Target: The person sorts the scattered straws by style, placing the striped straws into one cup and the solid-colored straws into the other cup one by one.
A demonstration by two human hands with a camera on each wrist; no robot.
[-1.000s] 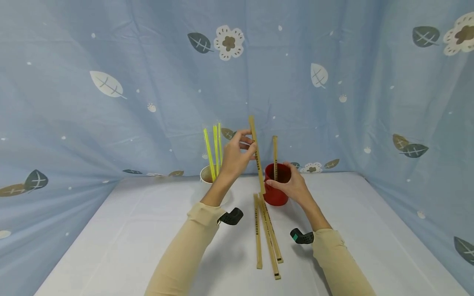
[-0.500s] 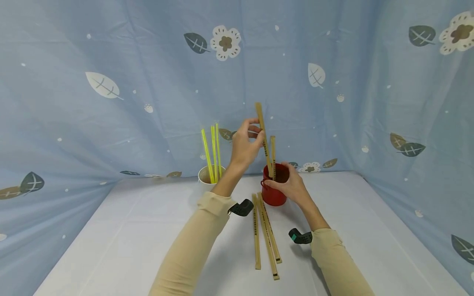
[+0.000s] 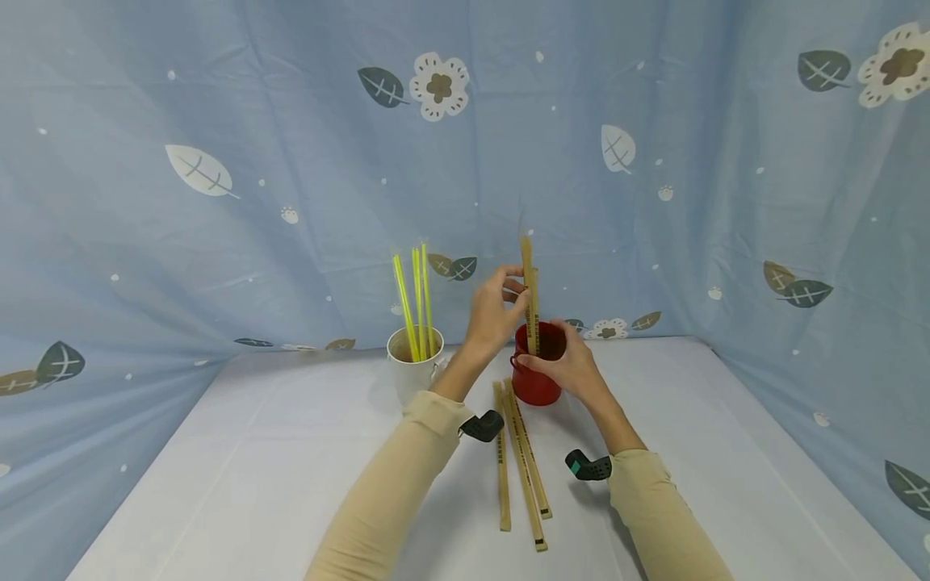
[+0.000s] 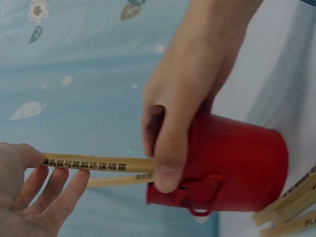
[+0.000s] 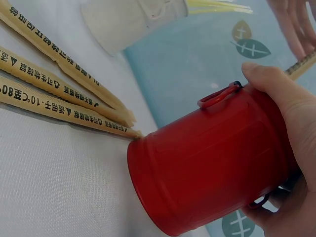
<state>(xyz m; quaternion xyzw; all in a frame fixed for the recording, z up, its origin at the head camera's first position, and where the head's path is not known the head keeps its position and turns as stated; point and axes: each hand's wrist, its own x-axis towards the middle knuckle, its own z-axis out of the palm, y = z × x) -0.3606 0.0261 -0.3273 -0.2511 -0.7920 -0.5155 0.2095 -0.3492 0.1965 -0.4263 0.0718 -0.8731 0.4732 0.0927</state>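
My left hand (image 3: pixel 496 316) pinches a brown paper-wrapped straw (image 4: pixel 106 163) near its upper part, and the straw's lower end is inside the red bucket (image 3: pixel 536 391). Another wrapped straw (image 4: pixel 116 181) leans in the same bucket, right beside the held one. With thumb and fingers spread round the rim, my right hand (image 3: pixel 570 363) grips the bucket, which stands upright on the table. In the right wrist view, the bucket's small wire handle (image 5: pixel 219 96) shows near the thumb. The lower ends of both straws are hidden inside the bucket.
Three wrapped straws (image 3: pixel 525 476) lie on the white tablecloth (image 3: pixel 276 476) in front of the red bucket. To its left stands a white bucket (image 3: pixel 412 379) holding several yellow sticks (image 3: pixel 404 298). A blue patterned curtain (image 3: pixel 327 177) hangs behind the table.
My left hand has moved right, rising over the red bucket and then lowering, bringing the straw from in front of the bucket into it. My right hand has kept its hold on the rim.
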